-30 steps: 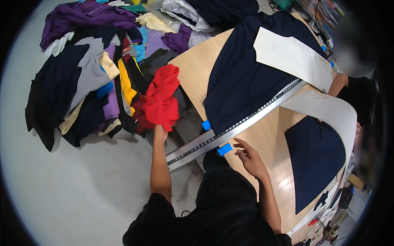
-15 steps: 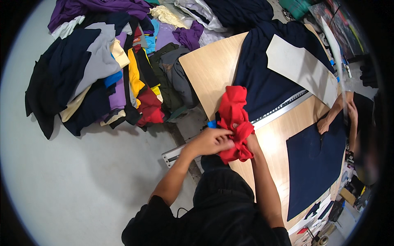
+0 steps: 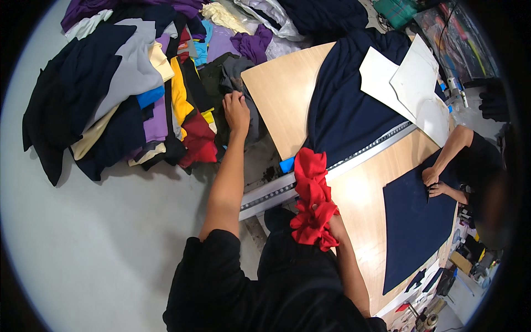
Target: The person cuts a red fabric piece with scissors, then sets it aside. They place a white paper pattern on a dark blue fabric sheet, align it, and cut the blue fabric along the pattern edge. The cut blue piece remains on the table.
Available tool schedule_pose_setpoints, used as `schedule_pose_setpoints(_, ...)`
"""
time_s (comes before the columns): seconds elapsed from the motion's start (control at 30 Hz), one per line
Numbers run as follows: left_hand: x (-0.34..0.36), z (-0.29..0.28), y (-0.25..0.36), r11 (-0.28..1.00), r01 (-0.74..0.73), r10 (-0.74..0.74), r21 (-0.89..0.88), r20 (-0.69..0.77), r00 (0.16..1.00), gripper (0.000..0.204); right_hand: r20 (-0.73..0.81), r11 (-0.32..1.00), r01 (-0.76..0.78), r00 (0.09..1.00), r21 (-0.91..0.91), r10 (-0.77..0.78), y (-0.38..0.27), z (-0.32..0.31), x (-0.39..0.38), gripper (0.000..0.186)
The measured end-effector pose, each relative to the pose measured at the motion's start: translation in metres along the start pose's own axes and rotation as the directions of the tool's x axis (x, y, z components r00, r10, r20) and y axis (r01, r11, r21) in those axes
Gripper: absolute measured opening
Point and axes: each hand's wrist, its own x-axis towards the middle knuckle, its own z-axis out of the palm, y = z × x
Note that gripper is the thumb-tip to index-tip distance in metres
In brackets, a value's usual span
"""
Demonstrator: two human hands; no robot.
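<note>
A bunched red cloth (image 3: 313, 180) hangs in front of my body, tied or twisted in its lower part. Behind it, my right hand (image 3: 336, 226) is closed on this cloth, with most of the fingers hidden. My left arm stretches forward to the near right side of a heap of fabric. There my left hand (image 3: 237, 112) has its fingers curled onto a dark grey cloth (image 3: 237, 69), beside an olive-dark piece (image 3: 213, 80).
Folded cloths in many colours (image 3: 127, 72) heap on the pale floor (image 3: 83, 249). A wooden table (image 3: 287, 83) carries navy fabric (image 3: 343, 105), white pattern pieces (image 3: 381, 72) and a metal rail (image 3: 376, 145). At right, another person's hands (image 3: 434, 182) work with scissors on a navy panel (image 3: 415, 232).
My left hand has let go of the red cloth and reached forward to the heap. The red cloth has dropped nearer my body. The other person's second hand has joined the first at the navy panel.
</note>
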Motion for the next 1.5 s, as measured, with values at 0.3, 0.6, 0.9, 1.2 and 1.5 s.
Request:
schedule_pose_setpoints(0.3,0.063,-0.010,-0.016,0.949,0.273,-0.291,0.160,0.100,0.952,0.043,0.039,0.989,0.139,0.989,0.042,-0.141,0.010,0.006,0.012,0.043)
schedule_pose_setpoints(0.6,0.073,-0.005,-0.055,0.489,0.492,-0.581,-0.720,0.152,0.800,0.025,-0.003,0.983,0.184,0.983,0.007,-0.184,0.012,0.015,0.017,0.058)
schedule_pose_setpoints(0.9,0.073,-0.033,-0.044,0.224,0.502,-0.563,-0.835,0.310,0.766,0.031,0.003,0.986,0.166,0.986,0.007,-0.166,0.040,-0.008,0.035,0.053)
schedule_pose_setpoints(1.2,0.060,-0.044,-0.030,0.844,0.358,-0.389,-0.400,0.004,0.921,0.046,0.016,0.981,0.187,0.982,0.052,-0.188,0.033,-0.002,0.030,0.057)
schedule_pose_setpoints(1.5,0.059,-0.068,0.008,0.912,0.393,-0.406,0.116,0.123,0.906,0.043,0.039,0.981,0.194,0.980,0.010,-0.195,0.034,-0.007,0.035,0.064)
